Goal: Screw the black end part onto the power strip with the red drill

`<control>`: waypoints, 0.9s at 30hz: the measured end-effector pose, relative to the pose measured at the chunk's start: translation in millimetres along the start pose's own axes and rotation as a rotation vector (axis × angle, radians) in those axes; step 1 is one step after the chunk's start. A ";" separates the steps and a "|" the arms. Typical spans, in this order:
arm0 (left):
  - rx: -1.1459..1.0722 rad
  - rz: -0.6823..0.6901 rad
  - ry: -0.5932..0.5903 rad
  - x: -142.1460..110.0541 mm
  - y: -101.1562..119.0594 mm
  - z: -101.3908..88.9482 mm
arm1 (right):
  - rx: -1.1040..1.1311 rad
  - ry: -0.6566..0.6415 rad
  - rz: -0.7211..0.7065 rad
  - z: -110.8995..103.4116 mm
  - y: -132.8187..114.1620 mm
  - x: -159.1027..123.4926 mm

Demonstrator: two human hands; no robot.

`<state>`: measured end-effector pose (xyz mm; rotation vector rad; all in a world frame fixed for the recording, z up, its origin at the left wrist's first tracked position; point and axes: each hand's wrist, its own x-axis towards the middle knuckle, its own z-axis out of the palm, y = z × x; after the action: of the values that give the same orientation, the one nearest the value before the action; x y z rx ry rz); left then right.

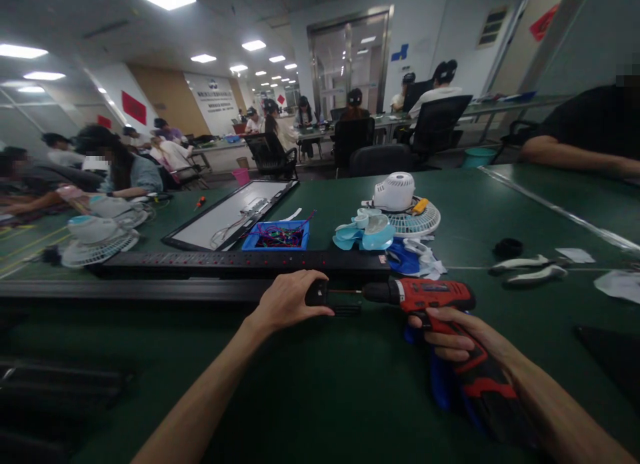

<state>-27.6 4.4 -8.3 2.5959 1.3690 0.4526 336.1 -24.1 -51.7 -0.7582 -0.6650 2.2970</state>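
My left hand [290, 299] is closed around the right end of a long black bar [150, 291] that lies across the green table. In my right hand [463, 337] is a red and black cordless drill [435, 295], its handle wrapped by my fingers. The drill's thin bit [345, 291] points left and reaches the bar's end face beside my left thumb and fingers. Whether it sits in a screw is too small to tell. Just behind lies a second black bar [240, 261] with a row of small red marks.
Beyond the bars are a blue tray [277, 236] of wires, a flat framed panel [230, 214], light blue fan blades [364, 231] and a white fan [395, 194]. Pliers [530, 271] lie to the right. A person's arm [575, 154] rests at the far right; several people sit behind.
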 end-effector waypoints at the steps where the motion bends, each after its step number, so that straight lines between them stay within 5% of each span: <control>1: 0.003 0.000 0.002 0.3 0.1 0.3 | 0.009 0.001 -0.001 -0.9 -0.1 -0.1; 27: 0.010 -0.005 0.003 1.7 0.4 1.2 | 0.004 0.000 0.040 9.1 0.2 -3.1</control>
<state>-26.0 5.6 -9.1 2.6005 1.3824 0.4505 332.0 -28.8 -44.3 -0.7765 -0.6507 2.3340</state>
